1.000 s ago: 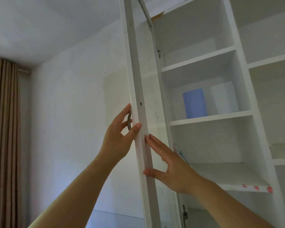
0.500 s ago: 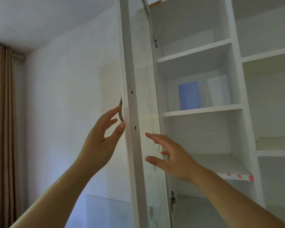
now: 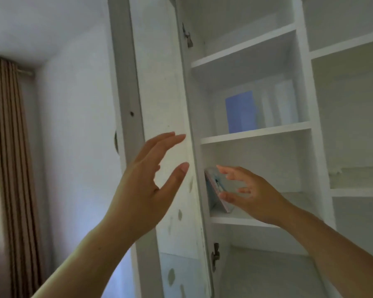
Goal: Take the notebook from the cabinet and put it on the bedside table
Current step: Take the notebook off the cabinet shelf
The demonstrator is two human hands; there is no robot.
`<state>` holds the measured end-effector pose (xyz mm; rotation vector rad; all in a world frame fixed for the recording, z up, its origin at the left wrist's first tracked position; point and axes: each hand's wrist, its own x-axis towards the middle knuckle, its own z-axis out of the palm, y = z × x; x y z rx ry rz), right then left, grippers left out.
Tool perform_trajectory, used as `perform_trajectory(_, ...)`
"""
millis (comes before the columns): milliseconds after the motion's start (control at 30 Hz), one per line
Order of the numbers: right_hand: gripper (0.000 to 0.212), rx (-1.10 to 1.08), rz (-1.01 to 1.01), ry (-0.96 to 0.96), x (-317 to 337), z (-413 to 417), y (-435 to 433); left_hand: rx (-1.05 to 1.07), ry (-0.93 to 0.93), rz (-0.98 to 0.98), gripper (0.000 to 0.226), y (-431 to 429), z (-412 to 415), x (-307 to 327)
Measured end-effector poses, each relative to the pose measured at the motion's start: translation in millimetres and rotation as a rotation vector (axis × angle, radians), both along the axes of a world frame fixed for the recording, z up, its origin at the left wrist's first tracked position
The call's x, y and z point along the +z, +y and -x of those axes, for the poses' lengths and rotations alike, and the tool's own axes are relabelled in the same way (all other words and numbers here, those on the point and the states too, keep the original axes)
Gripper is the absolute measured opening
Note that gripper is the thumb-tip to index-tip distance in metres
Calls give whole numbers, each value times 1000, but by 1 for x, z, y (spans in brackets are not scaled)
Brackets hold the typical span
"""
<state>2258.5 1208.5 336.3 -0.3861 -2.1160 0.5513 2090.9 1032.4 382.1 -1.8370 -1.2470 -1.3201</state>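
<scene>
The white cabinet point(image 3: 304, 104) stands open, its door point(image 3: 159, 82) swung out to the left. A thin notebook point(image 3: 213, 190) with a pale patterned cover leans against the left inner wall on a middle shelf point(image 3: 241, 220). My right hand point(image 3: 248, 192) is inside that shelf space, fingers spread, thumb and fingertips close to the notebook's front face; contact is unclear. My left hand point(image 3: 146, 186) hovers open in front of the door's inner side, holding nothing.
A blue block point(image 3: 240, 111) and a pale white one point(image 3: 285, 105) stand on the shelf above. More shelves lie to the right. Brown curtains point(image 3: 9, 168) hang at the far left beside a white wall. Door hinges point(image 3: 214, 255) sit on the cabinet's left edge.
The door has swung further open. My left hand has come off the door edge and handle, and my right hand has moved from the door into the shelf toward the notebook.
</scene>
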Motion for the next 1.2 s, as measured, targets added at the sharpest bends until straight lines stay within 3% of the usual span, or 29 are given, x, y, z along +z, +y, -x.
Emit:
perform_trajectory(267,59,-78,-5,-33,-31,-71,69,48,-62,218,42,99,-54,-60)
perform_trajectory(567,58,-44,-39,-99,-61,-106,143,214,-142,321,39,177,-72,-121)
perform_trajectory(900,61,29,-17,-69,-61,-48,212,392,-71,368,38,234,-53,-122)
perform_trajectory(1200,60,14,29,-46,-44,25,278,354,-109,322,41,302,-8,-126)
